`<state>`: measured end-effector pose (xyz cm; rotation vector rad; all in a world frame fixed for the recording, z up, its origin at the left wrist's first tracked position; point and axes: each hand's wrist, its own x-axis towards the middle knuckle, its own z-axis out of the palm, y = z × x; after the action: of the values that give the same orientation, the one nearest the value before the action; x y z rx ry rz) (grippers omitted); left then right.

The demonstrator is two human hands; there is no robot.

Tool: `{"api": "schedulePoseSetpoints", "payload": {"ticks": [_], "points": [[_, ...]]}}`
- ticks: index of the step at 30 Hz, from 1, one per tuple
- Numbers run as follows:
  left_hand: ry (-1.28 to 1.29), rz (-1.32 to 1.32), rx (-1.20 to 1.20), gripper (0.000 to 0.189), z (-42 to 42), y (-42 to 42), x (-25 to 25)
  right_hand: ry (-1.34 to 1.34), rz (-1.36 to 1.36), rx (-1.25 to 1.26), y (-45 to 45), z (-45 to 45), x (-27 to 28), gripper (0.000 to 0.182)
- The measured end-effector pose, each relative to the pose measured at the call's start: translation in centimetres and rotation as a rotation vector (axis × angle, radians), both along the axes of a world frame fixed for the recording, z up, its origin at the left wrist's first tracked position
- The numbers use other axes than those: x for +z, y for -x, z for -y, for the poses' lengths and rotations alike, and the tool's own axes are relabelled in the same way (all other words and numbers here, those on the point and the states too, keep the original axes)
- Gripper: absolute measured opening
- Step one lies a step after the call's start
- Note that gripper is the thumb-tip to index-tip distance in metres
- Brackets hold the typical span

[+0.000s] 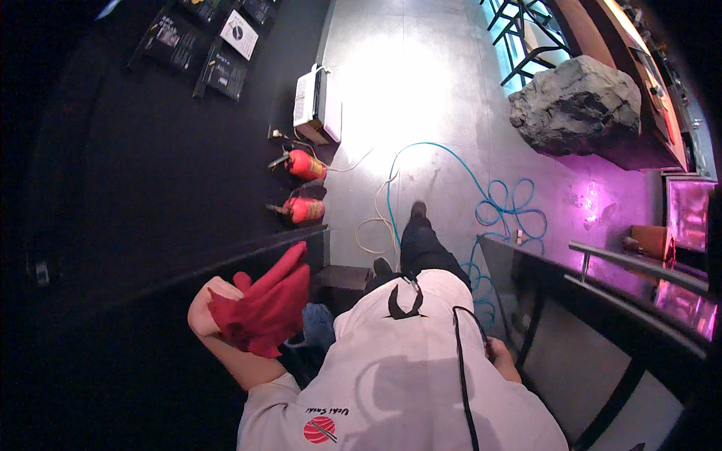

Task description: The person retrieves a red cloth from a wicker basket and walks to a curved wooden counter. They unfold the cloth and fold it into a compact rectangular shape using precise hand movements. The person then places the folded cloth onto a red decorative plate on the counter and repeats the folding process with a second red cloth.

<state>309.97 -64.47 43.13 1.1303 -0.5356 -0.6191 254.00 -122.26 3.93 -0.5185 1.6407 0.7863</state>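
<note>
My left hand [224,288] is raised at the left, its wrist bent. Red material [262,310], either a cloth or a loose glove, covers its fingers and hangs beside the forearm. Whether the hand grips it or wears it cannot be told. Low at my right side, my right hand [497,352] has curled fingers, partly hidden by my white shirt [412,361]. A black cord [463,372] runs down the shirt towards that hand; what the hand holds is unclear.
Two red fire extinguishers [305,164] stand by the dark left wall near a white appliance [313,107]. Blue hose [445,147] and pale cable [377,204] loop across the floor. Dark panels flank me, with metal rails [637,265] at right. A large rock [578,107] stands beyond.
</note>
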Motion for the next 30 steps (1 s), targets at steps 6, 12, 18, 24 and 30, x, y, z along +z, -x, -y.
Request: {"api": "schedulePoseSetpoints", "payload": {"ticks": [6,12,18,24,30], "points": [[-0.06,0.092,-0.427,0.012,6.5,-15.3,2.6,0.237,0.092,0.264,-19.8,4.6,-1.7,0.024],[-0.11,0.096,-0.282,0.025,14.5,-23.7,5.6,0.567,0.726,0.548,-46.8,20.7,-2.5,0.033],[-0.12,0.225,-0.014,0.03,16.2,-32.3,5.1,0.518,1.106,0.274,-84.4,15.2,11.8,0.038],[0.2,0.253,-0.063,0.045,19.0,-48.7,-1.1,0.24,1.494,0.591,-106.2,14.9,20.6,0.038],[-0.082,-0.221,0.329,0.052,15.1,-59.6,-7.2,0.266,1.302,0.043,-115.7,19.4,19.4,0.035]]}}
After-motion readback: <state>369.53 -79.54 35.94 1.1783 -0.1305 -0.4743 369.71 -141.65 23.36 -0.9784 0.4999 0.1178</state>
